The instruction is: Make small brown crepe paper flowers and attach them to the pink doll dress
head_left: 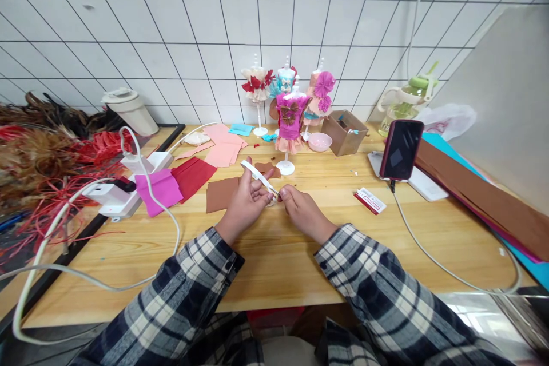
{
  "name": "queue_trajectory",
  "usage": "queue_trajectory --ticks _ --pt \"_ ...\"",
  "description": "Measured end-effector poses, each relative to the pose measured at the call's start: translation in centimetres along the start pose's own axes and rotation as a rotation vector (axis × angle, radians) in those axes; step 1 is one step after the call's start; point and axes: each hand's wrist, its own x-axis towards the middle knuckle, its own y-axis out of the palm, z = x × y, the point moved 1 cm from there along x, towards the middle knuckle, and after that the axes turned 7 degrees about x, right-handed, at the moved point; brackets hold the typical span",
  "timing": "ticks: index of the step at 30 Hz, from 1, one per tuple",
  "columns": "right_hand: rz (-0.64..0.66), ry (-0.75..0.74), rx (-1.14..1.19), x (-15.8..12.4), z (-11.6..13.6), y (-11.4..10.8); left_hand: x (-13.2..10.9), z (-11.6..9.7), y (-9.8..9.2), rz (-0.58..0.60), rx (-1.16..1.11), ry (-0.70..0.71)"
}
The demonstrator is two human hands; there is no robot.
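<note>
Over the middle of the table, my left hand [247, 201] is closed on a pair of white-handled scissors [254, 171], whose metal tip points toward my other hand. My right hand [302, 210] pinches a small dark red piece [280, 197] right at that tip; its exact form is too small to make out. Just behind the hands lie brown paper sheets [221, 194] and a smaller brown scrap [268, 169]. A mini dress form [290, 120] in magenta with a brown bow and a peach skirt stands upright beyond them.
More dressed mini forms [257, 86] stand by the wall, near a pink bowl [319, 142] and a cardboard box [345, 132]. Magenta paper [159, 191], a power strip [118, 197] and loose cables lie left. A phone [402, 150] and a paper stack [480, 194] are right.
</note>
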Motion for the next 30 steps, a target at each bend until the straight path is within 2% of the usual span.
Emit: queue_trajectory --ticks 8,13,22,30 --pt "-0.056 0.014 0.043 -0.05 -0.01 0.63 -0.25 0.02 0.46 0.023 0.027 0.008" --pt "-0.037 0.028 0.101 0.06 -0.11 0.67 -0.4 0.04 0.71 0.041 0.057 0.038" --pt "-0.036 0.037 0.123 0.2 -0.2 0.73 -0.47 0.21 0.64 0.046 -0.022 0.017" --pt "-0.038 0.04 0.152 0.2 -0.28 0.78 -0.45 -0.06 0.74 0.038 0.08 0.019"
